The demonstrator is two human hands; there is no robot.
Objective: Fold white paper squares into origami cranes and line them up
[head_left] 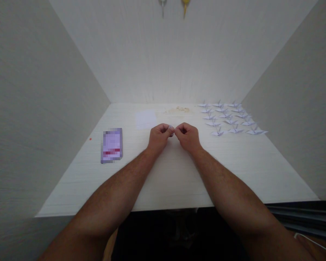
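Note:
My left hand [159, 137] and my right hand [188, 137] meet over the middle of the white table, fingertips almost touching. A small bit of folded white paper [170, 127] shows at the left hand's pinched thumb and fingers; most of it is hidden. The right thumb and forefinger are pinched together against its right side, and what lies between them is too small to make out. Just behind the left hand lies a flat white sheet of paper [146, 119]. Several folded paper cranes [228, 119] stand in rows to the right of my right hand.
A phone-like item with a blurred screen [112, 145] lies on the table [174, 181] at left, near a small red dot [90, 139]. Walls rise on the left, right and back. Brownish marks [182, 109] lie near the back wall, where two hooks [185, 5] hang.

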